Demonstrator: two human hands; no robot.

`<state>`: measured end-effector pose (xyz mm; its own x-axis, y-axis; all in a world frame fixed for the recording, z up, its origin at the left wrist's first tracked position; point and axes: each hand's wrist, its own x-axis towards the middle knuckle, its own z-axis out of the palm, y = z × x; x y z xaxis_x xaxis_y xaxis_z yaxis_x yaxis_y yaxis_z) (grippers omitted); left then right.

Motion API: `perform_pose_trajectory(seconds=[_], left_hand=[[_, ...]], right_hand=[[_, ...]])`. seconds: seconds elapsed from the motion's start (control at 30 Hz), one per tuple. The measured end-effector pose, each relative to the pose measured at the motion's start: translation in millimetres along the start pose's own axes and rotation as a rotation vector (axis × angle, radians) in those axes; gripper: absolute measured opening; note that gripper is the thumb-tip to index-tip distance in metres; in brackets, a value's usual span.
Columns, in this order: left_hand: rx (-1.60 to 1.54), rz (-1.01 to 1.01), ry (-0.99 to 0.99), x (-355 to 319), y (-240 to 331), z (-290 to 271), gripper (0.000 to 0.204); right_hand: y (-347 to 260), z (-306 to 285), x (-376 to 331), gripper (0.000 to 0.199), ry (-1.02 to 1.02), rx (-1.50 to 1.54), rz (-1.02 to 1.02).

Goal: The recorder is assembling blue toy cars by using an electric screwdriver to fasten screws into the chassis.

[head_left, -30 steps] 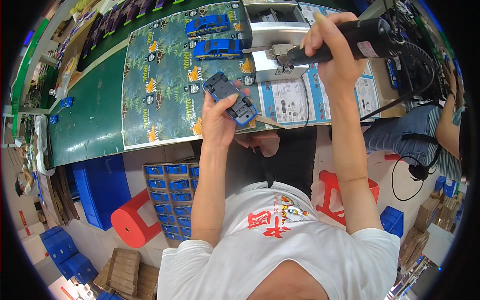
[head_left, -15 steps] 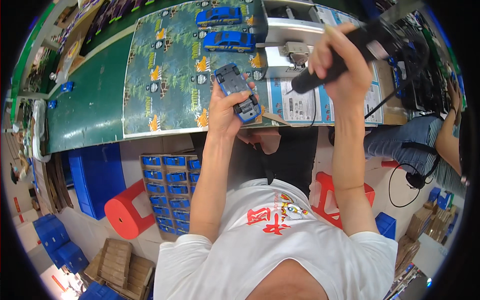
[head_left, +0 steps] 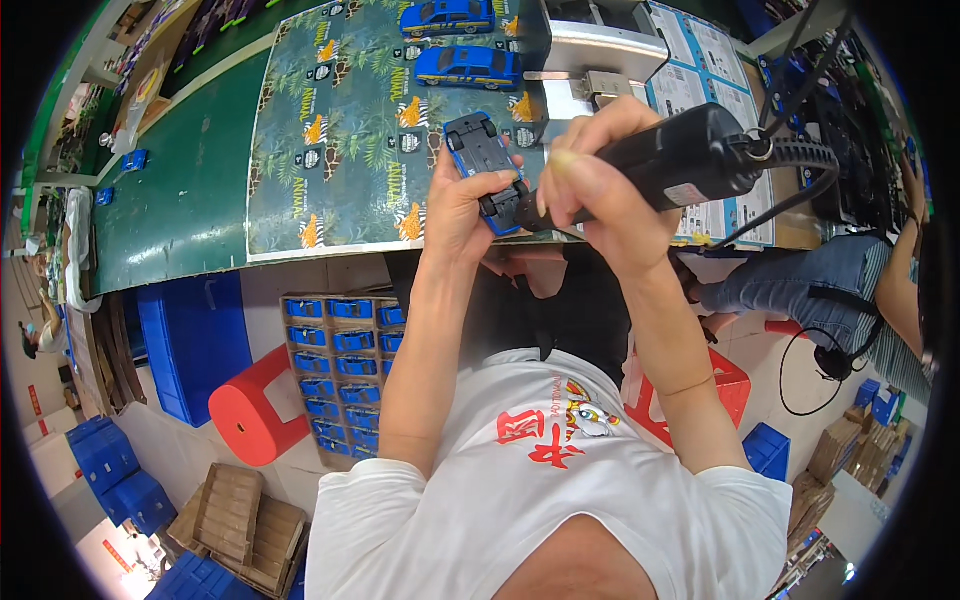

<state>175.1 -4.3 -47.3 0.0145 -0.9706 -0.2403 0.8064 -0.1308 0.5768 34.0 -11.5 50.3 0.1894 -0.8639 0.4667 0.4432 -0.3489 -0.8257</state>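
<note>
My left hand (head_left: 460,205) holds a blue toy car (head_left: 485,168) upside down, its black underside and wheels facing me. My right hand (head_left: 600,185) grips a black electric screwdriver (head_left: 690,155) with a coiled cable, its tip pressed against the car's underside. Both hands are raised above the front edge of the green workbench (head_left: 170,215). Two more blue toy cars (head_left: 468,65) sit farther back on a printed jungle-pattern sheet (head_left: 340,140).
Printed paper sheets (head_left: 700,70) and a grey metal fixture (head_left: 590,50) lie at the bench's right. Below are a red stool (head_left: 250,410), trays of blue parts (head_left: 345,370) and blue crates (head_left: 110,470). Another seated person (head_left: 820,290) is at right.
My right hand brought the screwdriver down from the upper right to the car's underside. My left hand raised the car and turned it more upright.
</note>
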Motion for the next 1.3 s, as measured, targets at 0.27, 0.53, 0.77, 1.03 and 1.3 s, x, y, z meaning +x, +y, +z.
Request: perform_pose_trajectory(seconds=[0.27, 0.53, 0.77, 1.03, 1.3], left_hand=[[-0.131, -0.153, 0.061, 9.4, -6.2, -15.2, 0.059], [-0.065, -0.125, 0.053, 5.0, -2.2, -9.5, 0.055], [-0.114, -0.176, 0.051, 6.1, -5.3, -19.6, 0.049], [0.087, 0.002, 0.016, -4.3, 8.9, 2.0, 0.046], [1.87, 1.141, -0.398, 20.4, 76.4, -9.4, 0.068]], right_hand=[[-0.6, 1.1, -3.3, 0.024, -0.135, -0.003, 0.154], [-2.4, 1.8, -5.4, 0.023, -0.12, -0.043, 0.148], [7.0, 5.0, -9.5, 0.022, -0.113, 0.002, 0.075], [-13.9, -13.1, -10.0, 0.021, -0.194, 0.063, -0.031], [-66.3, -123.7, -23.0, 0.013, 0.087, -0.14, -0.158]])
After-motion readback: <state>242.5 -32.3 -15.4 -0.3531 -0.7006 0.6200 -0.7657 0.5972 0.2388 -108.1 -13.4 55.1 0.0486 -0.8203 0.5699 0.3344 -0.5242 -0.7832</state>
